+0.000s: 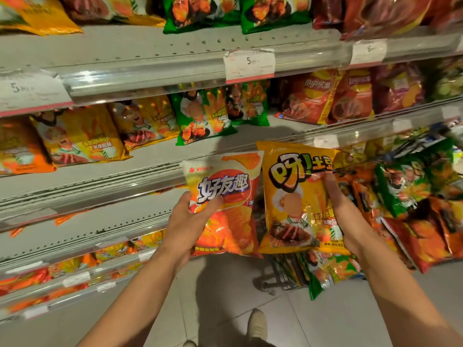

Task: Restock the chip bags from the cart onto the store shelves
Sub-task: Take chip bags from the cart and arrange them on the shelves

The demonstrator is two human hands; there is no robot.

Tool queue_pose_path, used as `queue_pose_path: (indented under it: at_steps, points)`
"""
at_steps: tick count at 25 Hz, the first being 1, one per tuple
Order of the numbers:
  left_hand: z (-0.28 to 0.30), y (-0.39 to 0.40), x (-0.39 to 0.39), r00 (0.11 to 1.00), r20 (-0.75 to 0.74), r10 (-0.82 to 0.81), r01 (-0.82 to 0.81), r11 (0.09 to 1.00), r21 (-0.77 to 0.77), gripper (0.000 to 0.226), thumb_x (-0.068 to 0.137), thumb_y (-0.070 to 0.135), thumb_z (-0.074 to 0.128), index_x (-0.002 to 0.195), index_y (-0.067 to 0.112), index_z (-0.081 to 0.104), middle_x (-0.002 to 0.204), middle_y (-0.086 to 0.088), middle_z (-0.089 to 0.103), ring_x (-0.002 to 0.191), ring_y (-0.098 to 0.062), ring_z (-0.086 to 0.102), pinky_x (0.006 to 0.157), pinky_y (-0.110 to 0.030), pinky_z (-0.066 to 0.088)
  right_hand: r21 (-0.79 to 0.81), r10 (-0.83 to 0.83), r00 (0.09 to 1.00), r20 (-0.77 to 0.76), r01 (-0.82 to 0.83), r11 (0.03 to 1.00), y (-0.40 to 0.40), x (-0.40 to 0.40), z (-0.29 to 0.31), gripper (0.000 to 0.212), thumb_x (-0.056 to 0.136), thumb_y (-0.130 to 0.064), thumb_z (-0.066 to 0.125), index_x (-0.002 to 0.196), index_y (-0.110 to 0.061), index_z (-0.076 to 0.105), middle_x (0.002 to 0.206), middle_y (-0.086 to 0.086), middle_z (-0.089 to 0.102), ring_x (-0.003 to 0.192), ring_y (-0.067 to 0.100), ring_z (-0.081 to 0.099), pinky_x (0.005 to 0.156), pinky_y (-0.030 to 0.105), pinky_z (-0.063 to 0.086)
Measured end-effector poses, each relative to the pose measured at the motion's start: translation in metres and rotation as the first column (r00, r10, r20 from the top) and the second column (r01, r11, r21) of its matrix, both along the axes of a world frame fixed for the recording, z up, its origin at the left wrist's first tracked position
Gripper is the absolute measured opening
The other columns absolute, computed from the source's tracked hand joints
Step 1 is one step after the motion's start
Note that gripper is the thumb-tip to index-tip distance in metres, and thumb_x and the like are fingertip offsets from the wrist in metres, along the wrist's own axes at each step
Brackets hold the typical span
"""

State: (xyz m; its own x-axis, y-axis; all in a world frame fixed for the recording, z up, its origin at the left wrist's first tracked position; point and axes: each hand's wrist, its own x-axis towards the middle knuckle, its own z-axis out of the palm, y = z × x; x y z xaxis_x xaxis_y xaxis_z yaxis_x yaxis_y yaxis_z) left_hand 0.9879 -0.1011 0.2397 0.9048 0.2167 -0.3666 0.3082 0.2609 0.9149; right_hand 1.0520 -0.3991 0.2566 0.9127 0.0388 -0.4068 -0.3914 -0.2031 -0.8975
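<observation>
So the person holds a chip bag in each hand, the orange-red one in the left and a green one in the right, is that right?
Not quite. The head view shows the right hand holding a yellow bag, not a green one. The rest stands: the left hand holds the orange-red bag, one bag in each hand.

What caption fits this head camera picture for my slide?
Left hand holds an orange bag, right hand a yellow bag, before snack shelves.
</observation>
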Motion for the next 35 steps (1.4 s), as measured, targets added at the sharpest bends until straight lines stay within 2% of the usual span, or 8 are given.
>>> queue_pose_path:
  at_steps: [3, 9, 14, 18, 22, 25, 28, 35]
  points:
    - [0.003, -0.024, 0.013, 0.998, -0.047, 0.046, -0.048, 0.998, -0.029, 0.038, 0.078, 0.039, 0.082, 0.111, 0.035, 0.064, 0.099, 0.003, 0.079, 0.084, -0.022, 0.078, 0.061, -0.038, 0.063, 0.113, 0.003, 0.997, -0.073, 0.005, 0.994, -0.025, 0.018, -0.006, 0.064, 0.071, -0.086, 0.061, 0.110, -0.038, 0.077, 0.112, 0.004, 0.078, 0.103, 0.025, 0.075, 0.091, 0.044, 0.058]
    - [-0.001, -0.053, 0.011, 0.980, -0.119, 0.158, -0.161, 0.987, -0.021, 0.029, 0.085, 0.037, 0.077, 0.110, 0.038, 0.062, 0.094, 0.011, 0.079, 0.078, -0.015, 0.077, 0.051, -0.027, 0.058, 0.128, 0.087, 0.991, -0.104, -0.074, 0.989, -0.046, 0.049, -0.021, 0.073, 0.059, -0.092, 0.064, 0.109, -0.041, 0.075, 0.105, 0.002, 0.080, 0.092, 0.024, 0.078, 0.062, 0.032, 0.062]
    - [-0.019, -0.034, -0.020, 0.938, -0.206, 0.280, -0.283, 0.959, 0.014, 0.025, 0.087, 0.036, 0.075, 0.107, 0.039, 0.062, 0.094, 0.009, 0.079, 0.077, -0.017, 0.077, 0.049, -0.029, 0.058, 0.137, 0.203, 0.952, -0.230, -0.175, 0.975, -0.021, 0.053, -0.051, 0.099, 0.056, -0.084, 0.076, 0.139, -0.034, 0.056, 0.119, 0.000, 0.076, 0.100, 0.023, 0.076, 0.088, 0.049, 0.060]
    - [-0.032, -0.004, -0.060, 0.890, -0.248, 0.384, -0.398, 0.917, -0.011, 0.020, 0.087, 0.034, 0.075, 0.104, 0.039, 0.064, 0.096, 0.004, 0.079, 0.078, -0.021, 0.078, 0.050, -0.034, 0.058, 0.038, 0.316, 0.926, -0.205, -0.315, 0.948, 0.024, 0.028, -0.070, 0.055, 0.068, -0.076, 0.060, 0.116, -0.050, 0.065, 0.125, -0.025, 0.060, 0.119, 0.006, 0.058, 0.101, 0.032, 0.045]
    - [-0.042, 0.045, -0.103, 0.822, -0.245, 0.514, -0.541, 0.839, -0.056, 0.018, 0.089, 0.030, 0.074, 0.105, 0.036, 0.066, 0.095, 0.001, 0.080, 0.079, -0.021, 0.078, 0.055, -0.039, 0.060, 0.048, 0.418, 0.882, -0.219, -0.419, 0.907, 0.086, -0.006, -0.077, 0.012, 0.087, -0.059, 0.061, 0.090, -0.063, 0.072, 0.096, -0.035, 0.070, 0.088, -0.014, 0.067, 0.076, 0.013, 0.054]
    - [-0.046, 0.103, -0.141, 0.783, -0.234, 0.576, -0.610, 0.784, -0.114, 0.028, 0.092, 0.024, 0.070, 0.119, 0.019, 0.062, 0.089, -0.002, 0.080, 0.071, -0.020, 0.077, 0.048, -0.033, 0.059, 0.053, 0.511, 0.833, -0.212, -0.512, 0.857, 0.145, -0.034, -0.083, 0.017, 0.092, -0.051, 0.060, 0.104, -0.051, 0.072, 0.108, -0.028, 0.072, 0.092, -0.007, 0.069, 0.086, 0.026, 0.052]
    - [-0.054, 0.172, -0.191, 0.796, -0.249, 0.552, -0.593, 0.793, -0.139, 0.040, 0.089, 0.027, 0.074, 0.126, 0.017, 0.063, 0.099, -0.008, 0.079, 0.081, -0.025, 0.078, 0.056, -0.035, 0.060, 0.085, 0.569, 0.800, -0.190, -0.564, 0.822, 0.215, -0.069, -0.089, 0.039, 0.083, -0.055, 0.065, 0.118, -0.038, 0.071, 0.118, -0.004, 0.076, 0.103, 0.017, 0.074, 0.090, 0.039, 0.057]
    - [-0.063, 0.338, -0.317, 0.781, -0.319, 0.537, -0.604, 0.779, -0.168, 0.055, 0.088, 0.048, 0.070, 0.134, 0.018, 0.061, 0.114, -0.013, 0.075, 0.102, -0.032, 0.073, 0.093, -0.052, 0.057, 0.119, 0.671, 0.716, -0.194, -0.661, 0.741, 0.399, -0.168, -0.097, 0.064, 0.061, -0.063, 0.077, 0.117, -0.032, 0.072, 0.106, 0.004, 0.079, 0.091, 0.023, 0.078, 0.069, 0.032, 0.060]
